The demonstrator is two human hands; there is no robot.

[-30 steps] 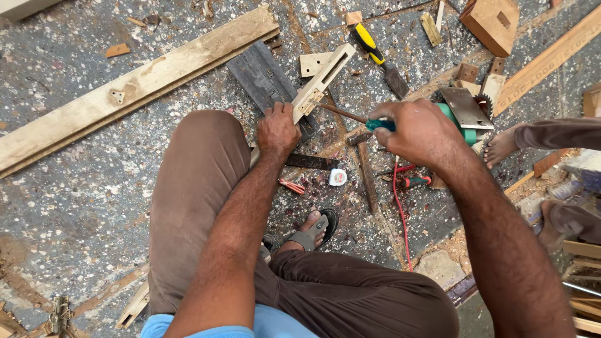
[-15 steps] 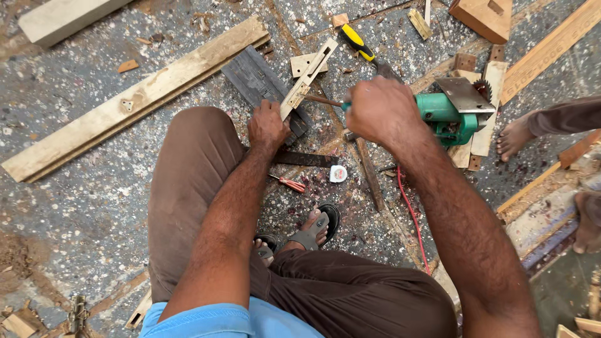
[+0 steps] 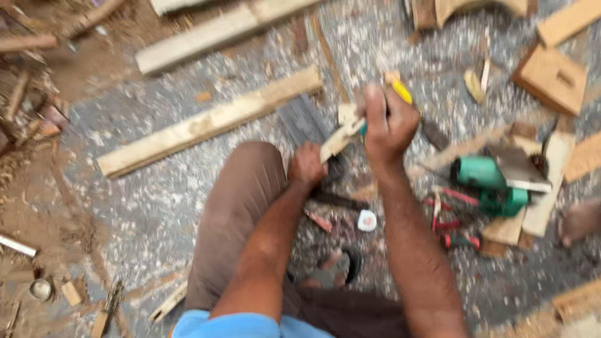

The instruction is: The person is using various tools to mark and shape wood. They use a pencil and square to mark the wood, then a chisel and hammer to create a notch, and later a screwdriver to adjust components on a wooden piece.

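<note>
I sit on the ground with my knee up. My left hand (image 3: 307,166) presses down the near end of a short pale wood strip (image 3: 341,138), which lies across a dark grey board (image 3: 300,119). My right hand (image 3: 389,122) is raised just above the strip's far end, fist closed around a tool with a teal grip (image 3: 363,129); most of the tool is hidden and blurred. A yellow-handled tool (image 3: 402,91) lies on the ground right behind that hand.
A long pale plank (image 3: 213,122) lies to the left, with another plank (image 3: 219,28) beyond it. A green power saw (image 3: 488,181) sits on offcuts to the right, near red-handled tools (image 3: 447,213), a wood block (image 3: 551,75) and another person's foot (image 3: 579,219). Sawdust covers the ground.
My right hand has moved left, away from the green saw, and lifted over the strip's far end. My left hand has stayed on the strip. The view has shifted.
</note>
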